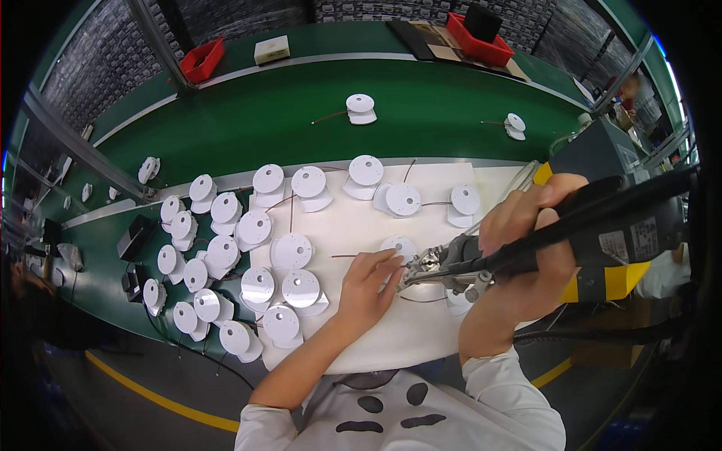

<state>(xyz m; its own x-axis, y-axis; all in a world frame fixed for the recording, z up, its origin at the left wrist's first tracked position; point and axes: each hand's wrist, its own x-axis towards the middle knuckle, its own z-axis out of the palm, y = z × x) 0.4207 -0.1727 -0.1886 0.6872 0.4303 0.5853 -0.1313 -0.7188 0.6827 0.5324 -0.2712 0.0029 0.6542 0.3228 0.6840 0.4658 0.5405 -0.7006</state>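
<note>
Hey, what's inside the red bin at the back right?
A black boxy object sits in the red bin, sticking up above its rim. Whatever may lie beneath that object is covered and can't be seen.

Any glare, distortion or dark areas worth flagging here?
Head view: fisheye distortion bows the green belt; corners fall black in the head view; also head view, shiny highlights sit on some white discs, and a strip light glares near the right rim.

Bright light covers the bench, white discs near its front edge catch glare, and straight lines bend toward the view's black corners.
</note>
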